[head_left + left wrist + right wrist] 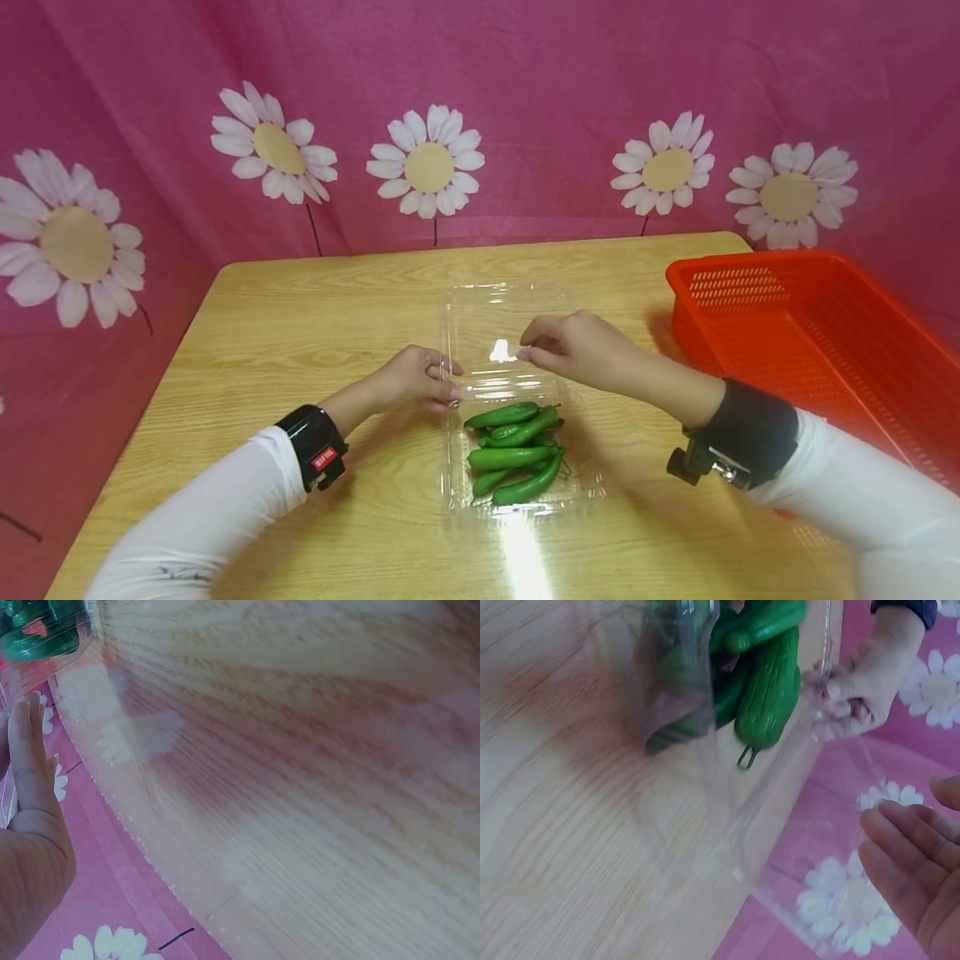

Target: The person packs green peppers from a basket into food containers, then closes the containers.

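Note:
A clear plastic clamshell box [447,471] stands on the table with its lid [480,325] raised at the far side. Several green chili peppers [513,457] lie in its near half; the right wrist view shows their tips [765,712] through the clear wall. At the box's left edge, near the hinge, my left hand [414,379] pinches the plastic between thumb and fingers. Over the lid's right part is my right hand [585,350], thumb and fingers apart. In the right wrist view its fingers [904,859] look fairly straight, holding nothing visible.
A red plastic basket [780,308] with slotted walls stands at the right, beneath and beyond the right forearm. The wooden table [300,333] ends against a pink cloth [525,100] printed with white daisies. Both wrists wear black camera bands.

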`<control>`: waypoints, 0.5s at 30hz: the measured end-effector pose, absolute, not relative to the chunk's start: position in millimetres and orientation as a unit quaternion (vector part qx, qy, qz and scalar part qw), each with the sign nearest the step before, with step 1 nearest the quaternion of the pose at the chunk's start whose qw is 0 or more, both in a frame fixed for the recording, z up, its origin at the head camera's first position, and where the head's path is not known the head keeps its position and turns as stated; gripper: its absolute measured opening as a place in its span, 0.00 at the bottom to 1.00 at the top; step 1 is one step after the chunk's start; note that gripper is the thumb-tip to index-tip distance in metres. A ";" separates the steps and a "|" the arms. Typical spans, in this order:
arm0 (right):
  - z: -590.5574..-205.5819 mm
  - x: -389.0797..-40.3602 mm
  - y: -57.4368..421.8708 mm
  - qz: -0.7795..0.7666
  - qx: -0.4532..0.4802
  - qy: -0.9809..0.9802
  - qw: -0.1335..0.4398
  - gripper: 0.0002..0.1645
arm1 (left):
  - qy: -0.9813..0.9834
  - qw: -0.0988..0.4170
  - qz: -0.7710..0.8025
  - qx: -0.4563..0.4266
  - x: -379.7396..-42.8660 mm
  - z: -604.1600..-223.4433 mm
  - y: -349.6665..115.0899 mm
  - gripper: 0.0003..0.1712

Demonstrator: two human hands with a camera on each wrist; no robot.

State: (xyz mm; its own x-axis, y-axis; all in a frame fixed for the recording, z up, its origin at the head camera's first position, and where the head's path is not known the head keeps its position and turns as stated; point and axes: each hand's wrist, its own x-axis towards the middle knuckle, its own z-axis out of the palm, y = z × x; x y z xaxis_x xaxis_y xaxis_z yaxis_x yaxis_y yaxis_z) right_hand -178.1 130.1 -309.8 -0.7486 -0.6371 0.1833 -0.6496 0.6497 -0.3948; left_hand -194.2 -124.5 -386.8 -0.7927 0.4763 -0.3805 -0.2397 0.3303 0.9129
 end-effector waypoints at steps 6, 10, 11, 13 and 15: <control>-308.1 -186.3 153.5 0.224 0.285 -0.931 0.039 0.10 | 0.754 0.308 0.575 0.082 -192.3 -387.8 -124.5 0.23; -306.8 -196.3 168.3 0.221 0.258 -0.939 0.045 0.09 | 0.756 0.305 0.574 0.085 -191.3 -387.7 -125.1 0.24; -306.1 -198.7 171.2 0.218 0.251 -0.942 0.043 0.09 | 0.756 0.304 0.573 0.086 -191.2 -387.5 -125.3 0.25; -305.0 -203.4 176.3 0.210 0.237 -0.948 0.033 0.09 | 0.757 0.302 0.573 0.088 -191.6 -387.5 -125.6 0.25; -304.9 -208.2 180.3 0.205 0.224 -0.953 0.020 0.10 | 0.755 0.301 0.575 0.088 -192.1 -387.8 -125.6 0.25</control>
